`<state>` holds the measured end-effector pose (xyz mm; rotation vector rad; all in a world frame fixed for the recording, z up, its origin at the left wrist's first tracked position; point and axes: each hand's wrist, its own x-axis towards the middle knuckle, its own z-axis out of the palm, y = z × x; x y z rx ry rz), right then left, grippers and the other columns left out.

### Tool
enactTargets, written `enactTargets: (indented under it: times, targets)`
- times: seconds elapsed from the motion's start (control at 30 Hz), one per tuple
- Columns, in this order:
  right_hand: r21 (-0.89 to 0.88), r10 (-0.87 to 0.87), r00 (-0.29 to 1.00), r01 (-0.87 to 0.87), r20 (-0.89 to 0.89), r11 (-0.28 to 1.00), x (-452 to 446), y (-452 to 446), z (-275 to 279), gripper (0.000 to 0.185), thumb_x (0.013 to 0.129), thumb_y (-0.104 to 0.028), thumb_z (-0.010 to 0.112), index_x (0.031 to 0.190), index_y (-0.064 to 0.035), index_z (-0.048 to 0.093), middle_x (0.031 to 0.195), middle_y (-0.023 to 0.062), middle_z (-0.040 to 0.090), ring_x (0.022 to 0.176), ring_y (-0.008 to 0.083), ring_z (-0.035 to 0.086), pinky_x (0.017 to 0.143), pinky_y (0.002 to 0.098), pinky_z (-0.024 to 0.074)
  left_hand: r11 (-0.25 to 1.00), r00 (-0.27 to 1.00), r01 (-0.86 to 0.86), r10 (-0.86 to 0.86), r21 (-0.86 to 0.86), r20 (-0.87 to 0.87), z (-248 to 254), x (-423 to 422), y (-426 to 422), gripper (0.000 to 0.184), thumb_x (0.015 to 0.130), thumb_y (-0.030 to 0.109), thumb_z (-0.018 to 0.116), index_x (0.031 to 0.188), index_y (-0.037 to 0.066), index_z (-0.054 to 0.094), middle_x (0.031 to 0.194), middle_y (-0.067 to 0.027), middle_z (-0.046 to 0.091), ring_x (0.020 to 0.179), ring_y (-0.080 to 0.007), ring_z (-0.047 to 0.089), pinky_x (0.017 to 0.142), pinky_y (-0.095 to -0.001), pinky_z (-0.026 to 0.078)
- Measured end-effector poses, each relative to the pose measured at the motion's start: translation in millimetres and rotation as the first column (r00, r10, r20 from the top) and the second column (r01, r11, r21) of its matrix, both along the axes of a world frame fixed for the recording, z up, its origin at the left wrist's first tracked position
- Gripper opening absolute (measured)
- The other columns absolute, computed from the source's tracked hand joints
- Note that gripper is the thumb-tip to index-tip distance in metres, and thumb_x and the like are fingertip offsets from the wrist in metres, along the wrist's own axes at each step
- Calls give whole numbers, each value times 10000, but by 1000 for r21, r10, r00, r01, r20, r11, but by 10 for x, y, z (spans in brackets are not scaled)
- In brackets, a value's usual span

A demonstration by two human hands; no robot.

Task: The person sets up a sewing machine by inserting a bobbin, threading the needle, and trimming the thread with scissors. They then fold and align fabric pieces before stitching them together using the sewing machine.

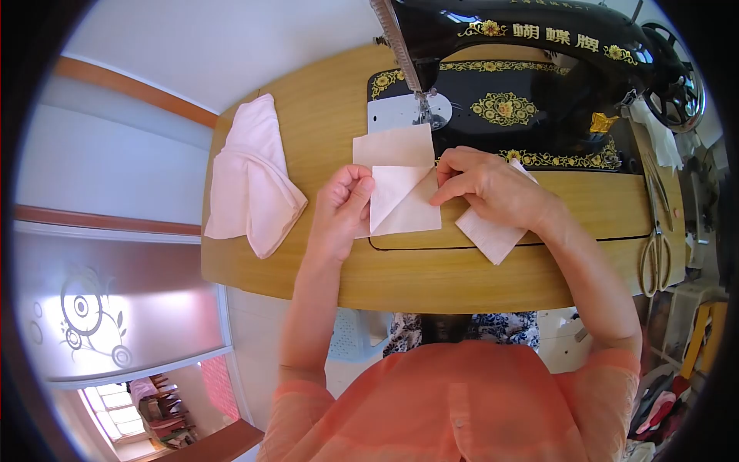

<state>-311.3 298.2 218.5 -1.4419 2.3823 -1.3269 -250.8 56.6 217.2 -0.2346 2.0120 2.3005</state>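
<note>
My left hand (pixel 344 208) pinches the left edge of a pale pink square cloth piece (pixel 419 208) between thumb and fingers. The cloth's upper left part shows as a lighter triangular fold (pixel 391 189), with a diagonal edge running from top right to bottom left. At the cloth's right edge, my right hand (pixel 485 185) has its fingers bent against the fabric near the fold's upper corner. Another flat pale piece (pixel 392 146) lies just beyond, reaching up to the presser foot (pixel 423 115) of the black sewing machine (pixel 508 85). A folded pale cloth (pixel 493 235) lies partly under my right hand.
A stack of pale pink cloth pieces (pixel 254 181) lies on the left of the wooden table (pixel 331 92). Gold-handled scissors (pixel 656 258) rest at the right edge, beside a long thin metal tool (pixel 654 173). A blue plastic stool (pixel 352 335) stands below the table.
</note>
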Motion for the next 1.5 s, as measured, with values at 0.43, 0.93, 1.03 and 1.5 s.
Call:
enactTargets:
  times: [0.43, 0.93, 1.03, 1.5]
  targets:
    - [62, 5, 998, -9, 61, 998, 0, 19, 41, 336, 665, 121, 554, 865, -91, 722, 964, 88, 585, 977, 291, 569, 854, 359, 467, 999, 998, -40, 41, -30, 43, 36, 12, 30, 113, 963, 138, 534, 1005, 34, 551, 770, 54, 523, 608, -10, 414, 536, -171, 354]
    - [43, 5, 996, -9, 94, 999, -9, 12, 41, 339, 657, 137, 557, 848, -90, 720, 930, 74, 580, 942, 284, 571, 817, 352, 469, 997, 1000, -3, 4, -83, 1, 29, 16, 34, 105, 962, 158, 541, 960, 54, 562, 733, 52, 539, 600, -11, 432, 526, -173, 339]
    - [11, 3, 997, -4, 79, 1000, 1, 10, 29, 339, 654, 143, 562, 839, -91, 722, 904, 67, 576, 907, 268, 573, 791, 341, 476, 994, 1000, 25, -25, -110, -4, 42, 61, 35, 96, 962, 150, 541, 972, 56, 558, 758, 47, 553, 624, -10, 459, 546, -174, 362]
    - [-7, 9, 999, -9, 45, 1000, -1, 7, 39, 346, 625, 156, 569, 841, -73, 716, 868, 60, 572, 862, 247, 573, 756, 327, 484, 997, 1000, -18, 20, -77, 23, 73, 60, 70, 145, 977, 188, 525, 998, 45, 544, 753, 43, 559, 608, -6, 474, 521, -175, 376]
